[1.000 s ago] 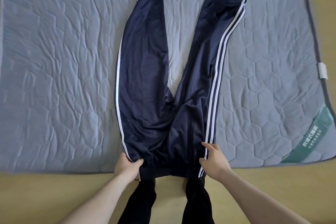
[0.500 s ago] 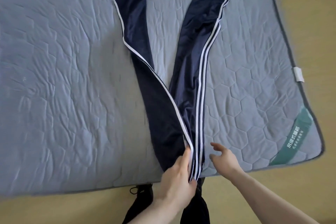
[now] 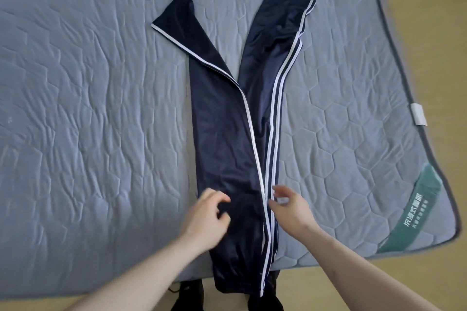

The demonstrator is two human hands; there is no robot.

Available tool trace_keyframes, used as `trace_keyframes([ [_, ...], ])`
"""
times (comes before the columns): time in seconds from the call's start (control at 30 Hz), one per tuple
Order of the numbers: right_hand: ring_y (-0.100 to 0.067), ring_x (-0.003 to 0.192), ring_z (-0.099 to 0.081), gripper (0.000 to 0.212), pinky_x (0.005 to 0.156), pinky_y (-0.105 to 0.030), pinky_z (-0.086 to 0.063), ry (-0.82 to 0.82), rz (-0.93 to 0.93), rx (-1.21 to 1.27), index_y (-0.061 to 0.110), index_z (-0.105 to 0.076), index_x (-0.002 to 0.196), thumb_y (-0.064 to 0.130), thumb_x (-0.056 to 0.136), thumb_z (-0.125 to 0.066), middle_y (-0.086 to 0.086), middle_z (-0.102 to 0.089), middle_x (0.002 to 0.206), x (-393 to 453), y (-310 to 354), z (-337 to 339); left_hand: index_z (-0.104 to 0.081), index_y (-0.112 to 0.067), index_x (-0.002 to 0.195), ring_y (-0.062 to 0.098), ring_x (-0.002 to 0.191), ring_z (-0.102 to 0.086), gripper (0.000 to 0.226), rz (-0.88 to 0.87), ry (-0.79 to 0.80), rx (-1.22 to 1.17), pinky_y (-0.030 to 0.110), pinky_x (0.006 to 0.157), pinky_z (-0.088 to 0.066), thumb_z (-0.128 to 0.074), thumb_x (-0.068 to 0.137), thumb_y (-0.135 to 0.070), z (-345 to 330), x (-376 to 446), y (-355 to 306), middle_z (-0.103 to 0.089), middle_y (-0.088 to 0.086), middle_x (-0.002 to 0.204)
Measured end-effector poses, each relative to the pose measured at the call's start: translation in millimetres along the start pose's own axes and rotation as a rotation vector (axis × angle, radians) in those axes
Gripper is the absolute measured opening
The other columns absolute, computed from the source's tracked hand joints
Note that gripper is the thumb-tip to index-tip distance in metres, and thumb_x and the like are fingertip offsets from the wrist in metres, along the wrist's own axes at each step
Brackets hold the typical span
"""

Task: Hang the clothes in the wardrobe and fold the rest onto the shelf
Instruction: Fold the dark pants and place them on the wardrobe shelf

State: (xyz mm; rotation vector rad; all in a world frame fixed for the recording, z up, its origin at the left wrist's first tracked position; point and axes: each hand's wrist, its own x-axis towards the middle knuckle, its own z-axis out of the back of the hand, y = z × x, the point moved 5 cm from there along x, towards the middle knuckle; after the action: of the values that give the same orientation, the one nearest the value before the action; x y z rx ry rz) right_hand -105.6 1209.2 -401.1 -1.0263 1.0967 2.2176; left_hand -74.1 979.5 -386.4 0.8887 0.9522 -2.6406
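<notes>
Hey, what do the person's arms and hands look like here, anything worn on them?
Both forearms are bare, with no sleeves in view. The left hand and right hand wear no gloves; no rings, watch or bracelet are visible on either.

- Two forearms in view, both bare from wrist to the frame's lower edge; no sleeve reaches into the picture.
- Left hand (image 3: 204, 214): bare, no glove, no ring or watch showing.
- Right hand (image 3: 290, 207): bare likewise, wrist unadorned.
- Dark trousers (image 3: 262, 304), black or close to it, show at the bottom edge between the arms.
- Black shoe (image 3: 188, 290) with a lace loop showing on its left; details too dark to tell.
</notes>
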Motion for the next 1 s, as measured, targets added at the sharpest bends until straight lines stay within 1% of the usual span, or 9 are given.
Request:
trace_keyframes([
  [0.07, 0.0, 0.067, -0.062, 0.046, 0.054, -0.016, -0.048, -0.031, 0.043, 0.042, 0.028, -0.053, 0.14, 0.03, 0.095, -0.064, 0.016, -0.058, 0.122, 17.1, 26.9, -5.5, -0.064, -0.028, 0.113, 0.01, 0.089, -0.062, 0.03, 0.06, -0.123, 0.002, 0.035, 0.084, -0.053, -0.067, 0.084, -0.02, 38.0, 29.4, 21.7, -0.05, -0.014, 0.112],
  [0.17, -0.011, 0.099, -0.065, 0.056, 0.083, -0.026, -0.052, -0.074, 0.079, 0.03, 0.025, -0.048, 0.147, 0.036, 0.094, -0.066, 0.01, -0.058, 0.133, 46.0, 62.6, -11.1, -0.062, -0.021, 0.121, 0.024, 0.105, -0.063, 0.037, 0.16, -0.197, 0.066, 0.04, 0.094, -0.051, -0.07, 0.086, -0.021, 81.4, 72.4, 48.9, -0.048, -0.005, 0.126],
  [0.3, -0.018, 0.114, -0.063, 0.064, 0.097, -0.033, -0.051, -0.092, 0.054, -0.04, 0.02, -0.044, 0.149, 0.038, 0.093, -0.069, 0.009, -0.065, 0.122, 82.0, 88.8, -21.2, -0.059, -0.016, 0.131, 0.03, 0.122, -0.057, 0.05, 0.268, -0.233, 0.113, 0.037, 0.105, -0.042, -0.073, 0.085, -0.029, 119.7, 123.6, 67.0, -0.047, 0.006, 0.139],
  [0.37, -0.02, 0.111, -0.064, 0.051, 0.096, -0.033, -0.052, -0.12, 0.023, -0.078, 0.02, -0.053, 0.136, 0.038, 0.091, -0.07, 0.008, -0.069, 0.106, 95.4, 94.5, -22.5, -0.056, -0.014, 0.134, 0.031, 0.126, -0.054, 0.055, 0.295, -0.232, 0.127, 0.037, 0.107, -0.04, -0.073, 0.085, -0.031, 131.9, 145.6, 66.6, -0.044, 0.007, 0.144],
  [0.47, -0.021, 0.09, -0.066, 0.014, 0.082, -0.034, -0.056, -0.129, 0.029, -0.114, 0.022, -0.061, 0.092, 0.035, 0.092, -0.066, 0.006, -0.068, 0.087, 105.1, 98.2, -20.2, -0.048, -0.015, 0.142, 0.032, 0.13, -0.052, 0.061, 0.323, -0.203, 0.161, 0.038, 0.11, -0.04, -0.069, 0.088, -0.036, 143.2, 171.4, 61.0, -0.037, 0.006, 0.15],
  [0.6, -0.02, 0.065, -0.059, 0.019, 0.06, -0.035, -0.051, -0.314, 0.125, 0.174, 0.023, -0.051, 0.074, 0.035, 0.087, -0.057, 0.009, -0.059, 0.066, 92.6, 85.6, 3.3, -0.039, -0.014, 0.15, 0.034, 0.137, -0.046, 0.072, 0.358, -0.186, 0.189, 0.04, 0.113, -0.037, -0.068, 0.089, -0.042, 153.5, 201.6, 49.2, -0.029, 0.005, 0.158],
  [0.73, -0.037, 0.068, -0.063, 0.016, 0.066, -0.053, -0.059, -0.312, 0.027, 0.153, 0.018, -0.048, 0.079, 0.029, 0.09, -0.049, -0.003, -0.06, 0.071, 83.9, 46.5, 18.8, -0.032, -0.013, 0.154, 0.038, 0.141, -0.039, 0.085, 0.396, -0.186, 0.187, 0.043, 0.118, -0.034, -0.071, 0.086, -0.045, 162.6, 235.6, 46.4, -0.023, 0.009, 0.16],
  [0.83, -0.027, 0.079, -0.066, 0.007, 0.079, -0.045, -0.057, -0.187, -0.039, -0.027, 0.023, -0.051, 0.093, 0.02, 0.087, -0.051, 0.001, -0.065, 0.089, 92.2, 33.0, 22.5, -0.018, -0.009, 0.158, 0.038, 0.15, -0.023, 0.11, 0.462, -0.24, 0.143, 0.047, 0.122, -0.025, -0.075, 0.078, -0.058, 165.9, 260.5, 43.0, -0.014, 0.013, 0.164],
  [1.0, -0.011, 0.102, -0.051, 0.052, 0.081, -0.03, -0.042, -0.392, 0.164, -0.113, 0.03, -0.04, 0.129, 0.029, 0.084, -0.065, 0.015, -0.044, 0.122, 112.3, 76.3, 33.8, 0.016, -0.015, 0.16, 0.035, 0.156, 0.003, 0.157, 0.625, -0.098, 0.165, 0.052, 0.126, -0.006, -0.056, 0.05, -0.101, 146.5, 287.9, 42.5, 0.017, 0.009, 0.168],
])
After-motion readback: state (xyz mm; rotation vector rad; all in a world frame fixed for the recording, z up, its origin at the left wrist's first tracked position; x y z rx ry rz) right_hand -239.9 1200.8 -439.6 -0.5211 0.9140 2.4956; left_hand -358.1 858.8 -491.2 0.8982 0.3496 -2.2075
